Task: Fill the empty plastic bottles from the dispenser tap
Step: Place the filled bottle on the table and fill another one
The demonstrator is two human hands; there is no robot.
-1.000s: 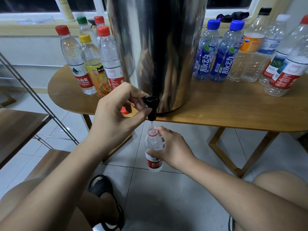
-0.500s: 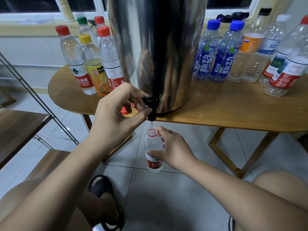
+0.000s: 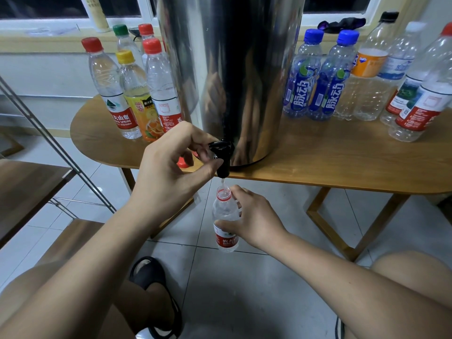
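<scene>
blue bottles [image 3: 302,90] 脉动, red-capped bottle [image 3: 107,79] SPRING

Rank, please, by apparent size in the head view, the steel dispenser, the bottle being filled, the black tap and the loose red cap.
1. steel dispenser
2. bottle being filled
3. black tap
4. red cap, though the left hand hides part of it.

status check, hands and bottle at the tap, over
Left hand grips the tap. Right hand holds the bottle under the spout, thin stream entering. Nothing blocking its mouth.
</scene>
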